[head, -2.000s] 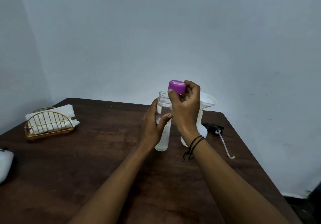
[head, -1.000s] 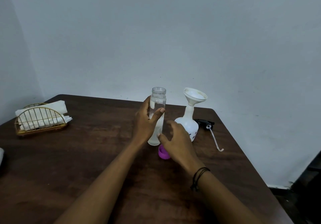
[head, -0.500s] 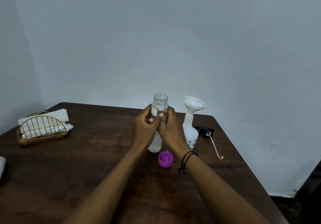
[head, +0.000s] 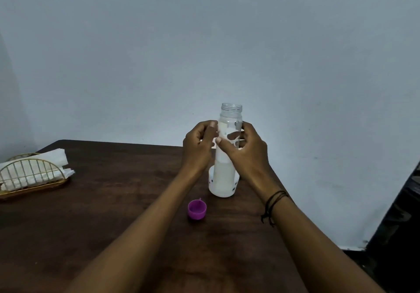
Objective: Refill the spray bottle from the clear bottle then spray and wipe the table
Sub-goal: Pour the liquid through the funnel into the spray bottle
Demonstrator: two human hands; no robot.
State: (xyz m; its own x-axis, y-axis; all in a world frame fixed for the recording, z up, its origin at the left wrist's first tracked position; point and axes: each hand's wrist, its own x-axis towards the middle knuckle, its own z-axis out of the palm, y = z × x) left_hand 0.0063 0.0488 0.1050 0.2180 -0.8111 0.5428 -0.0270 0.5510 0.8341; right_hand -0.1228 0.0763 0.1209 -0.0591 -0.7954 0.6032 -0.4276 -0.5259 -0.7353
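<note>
Head view, the only one I have. Step in hand, as I judge it: the pour is being set up, with the cap off and no liquid moving yet. My right hand (head: 246, 149) wraps the clear bottle (head: 228, 138) round its upper body, thumb across the near face; my left hand (head: 197, 147) has curled fingers against the bottle's left side, so both grips are grasping it. The bottle is upright, mouth open, and appears lifted off the worktop (head: 113, 213). The purple cap (head: 197, 209) lies open side up on the worktop, below and slightly left of the grips, apart from everything. The spray bottle (head: 223, 189) sits directly behind and below the held bottle; only its white base with dark dots shows. Next move calls for tilting the bottle's mouth over the spray bottle's opening, slowly, to avoid spilling. Hidden: the spray bottle's neck and opening are fully masked by the clear bottle and my hands, so I cannot confirm alignment. Liquid level is hard to read. Far left of the grips, a wire holder (head: 31, 174) with white napkins, cut off by the frame edge.
</note>
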